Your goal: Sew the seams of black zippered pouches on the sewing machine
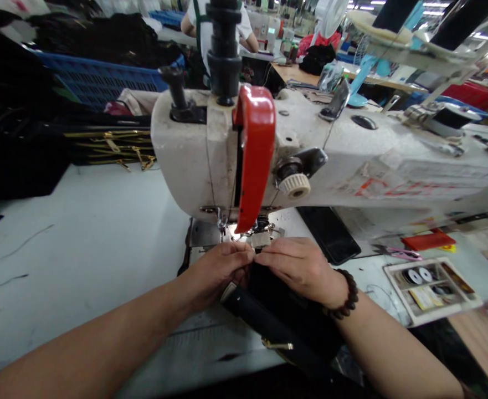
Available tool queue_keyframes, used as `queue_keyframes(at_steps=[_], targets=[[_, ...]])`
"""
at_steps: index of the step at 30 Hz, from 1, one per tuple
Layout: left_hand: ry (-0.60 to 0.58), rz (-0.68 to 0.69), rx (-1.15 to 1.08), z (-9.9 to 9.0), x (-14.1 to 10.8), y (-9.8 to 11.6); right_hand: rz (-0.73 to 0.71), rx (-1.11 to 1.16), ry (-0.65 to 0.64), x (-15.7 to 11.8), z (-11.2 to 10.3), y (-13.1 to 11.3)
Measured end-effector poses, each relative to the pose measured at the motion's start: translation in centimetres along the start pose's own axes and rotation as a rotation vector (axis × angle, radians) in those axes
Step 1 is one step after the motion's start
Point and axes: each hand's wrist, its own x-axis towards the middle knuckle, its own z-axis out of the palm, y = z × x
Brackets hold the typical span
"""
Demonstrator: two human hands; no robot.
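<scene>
Lying on the pale table (114,221) is one black fabric piece (285,299), dark and matte, its front marked by a long folded band with a pale-rimmed end and a gold zip pull (277,344). Its upper edge is pinched between the narrowed fingertips of the left hand (221,269) and the right hand (297,267), placed nearly together; the right wrist is ringed by a brown beaded bracelet (347,296). Directly beyond, a white sewing machine (330,138) is fitted with a red guard (257,155). Farther back, dark cloth is heaped in a blue basket (106,80).
</scene>
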Motion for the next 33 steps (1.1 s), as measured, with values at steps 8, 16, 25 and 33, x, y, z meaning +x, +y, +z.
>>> queue_keyframes(at_steps=[8,16,25,33], targets=[[0.015,0.005,0.042,-0.2,0.3,-0.3,-0.02,0.03,0.015,0.0,0.1,0.0],[0.014,-0.003,0.034,-0.6,0.4,-0.4,-0.011,-0.039,0.05,0.0,0.4,0.0],[0.034,0.027,0.093,-0.6,-0.1,-0.1,0.224,0.241,-0.173,0.7,-0.2,0.1],[-0.012,0.101,0.129,-1.2,-0.6,0.4,0.517,0.342,-0.351,1.1,-0.1,0.4]])
